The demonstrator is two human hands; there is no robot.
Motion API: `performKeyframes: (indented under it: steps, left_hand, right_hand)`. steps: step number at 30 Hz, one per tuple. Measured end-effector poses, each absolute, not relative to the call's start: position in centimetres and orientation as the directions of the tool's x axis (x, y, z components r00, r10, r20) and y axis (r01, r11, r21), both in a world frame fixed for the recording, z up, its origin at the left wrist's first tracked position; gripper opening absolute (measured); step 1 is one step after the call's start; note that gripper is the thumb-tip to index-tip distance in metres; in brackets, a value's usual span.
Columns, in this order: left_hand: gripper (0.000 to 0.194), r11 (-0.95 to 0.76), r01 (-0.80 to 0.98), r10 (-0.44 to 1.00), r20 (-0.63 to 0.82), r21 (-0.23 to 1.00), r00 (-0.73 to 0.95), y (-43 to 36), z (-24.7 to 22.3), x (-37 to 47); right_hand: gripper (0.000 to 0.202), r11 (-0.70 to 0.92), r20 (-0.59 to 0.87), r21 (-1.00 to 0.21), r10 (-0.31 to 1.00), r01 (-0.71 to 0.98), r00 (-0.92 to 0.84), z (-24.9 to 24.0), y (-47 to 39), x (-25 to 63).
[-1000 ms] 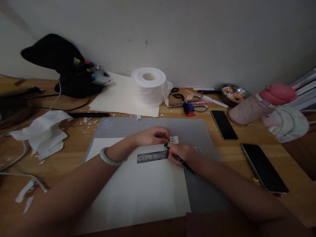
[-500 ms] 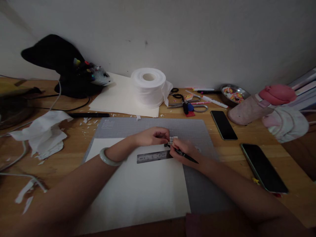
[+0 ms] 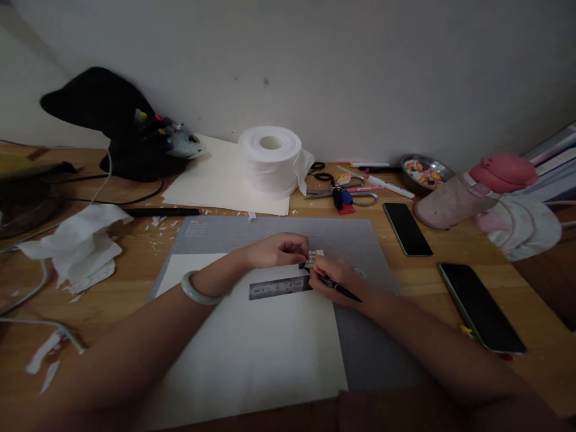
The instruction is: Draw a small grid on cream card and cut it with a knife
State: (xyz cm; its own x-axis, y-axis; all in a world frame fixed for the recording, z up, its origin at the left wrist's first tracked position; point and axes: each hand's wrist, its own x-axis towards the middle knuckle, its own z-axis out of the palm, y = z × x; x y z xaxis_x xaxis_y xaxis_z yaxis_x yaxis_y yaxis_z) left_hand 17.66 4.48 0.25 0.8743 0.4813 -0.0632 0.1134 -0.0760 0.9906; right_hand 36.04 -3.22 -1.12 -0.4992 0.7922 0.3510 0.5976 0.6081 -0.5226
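My right hand [image 3: 333, 276] is closed around a black pen [image 3: 339, 289], its tip pointing left toward a small dark piece [image 3: 302, 265]. Curled close beside that tip, my left hand [image 3: 282, 249] has its fingertips pressed together at the piece; what they pinch is too small to make out. Just behind both hands lies a little white piece marked with dark grid lines [image 3: 318, 253], partly hidden. A metal ruler [image 3: 279, 288] rests on the white sheet of paper [image 3: 256, 348], its right end under my right hand. Beneath the sheet is a grey cutting mat [image 3: 369, 342].
A tissue roll [image 3: 270, 162] stands on paper at the back. Scissors [image 3: 321, 193], pens, a steel bowl [image 3: 427, 174] and a pink-lidded bottle [image 3: 459, 195] sit back right. Two phones [image 3: 407, 228] lie right. Crumpled tissue [image 3: 85, 240], cables and paper scraps cover the left.
The view has shifted very slightly. Both hands stay in nearly the same place, the pen still in my right hand.
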Motion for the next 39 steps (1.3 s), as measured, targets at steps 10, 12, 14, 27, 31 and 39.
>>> performKeyframes:
  steps: [10, 12, 14, 27, 31, 39]
  left_hand:
    - [0.013, -0.053, 0.104, 0.485, -0.066, 0.993, 0.872, 4.3, 0.4, 17.7]
    - [0.015, -0.048, 0.106, 0.479, -0.07, 0.993, 0.875, 4.3, 0.4, 17.7]
    - [0.015, -0.05, 0.113, 0.476, -0.076, 0.992, 0.876, 4.4, 0.4, 17.7]
    - [0.011, -0.086, 0.156, 0.494, -0.093, 0.984, 0.864, 4.3, 0.6, 17.6]
    - [0.012, -0.087, 0.162, 0.495, -0.099, 0.983, 0.863, 4.3, 0.5, 17.6]
    - [0.014, -0.095, 0.168, 0.495, -0.1, 0.981, 0.863, 4.3, 0.5, 17.5]
  right_hand:
    - [0.018, 0.583, 0.303, -0.539, 0.807, 0.608, -0.506, -0.3, -3.3, 35.9]
    - [0.019, 0.582, 0.311, -0.544, 0.809, 0.604, -0.499, -0.2, -3.3, 35.8]
    - [0.019, 0.565, 0.29, -0.551, 0.82, 0.615, -0.494, -0.2, -3.3, 35.7]
    - [0.025, 0.003, -0.052, -0.916, 0.991, 0.402, -0.125, 0.1, -2.4, 35.9]
    - [0.022, -0.116, -0.128, -0.964, 0.991, 0.239, -0.038, 0.2, -2.0, 35.9]
    - [0.024, -0.189, -0.203, -0.952, 0.979, 0.24, -0.034, 0.1, -1.6, 36.1]
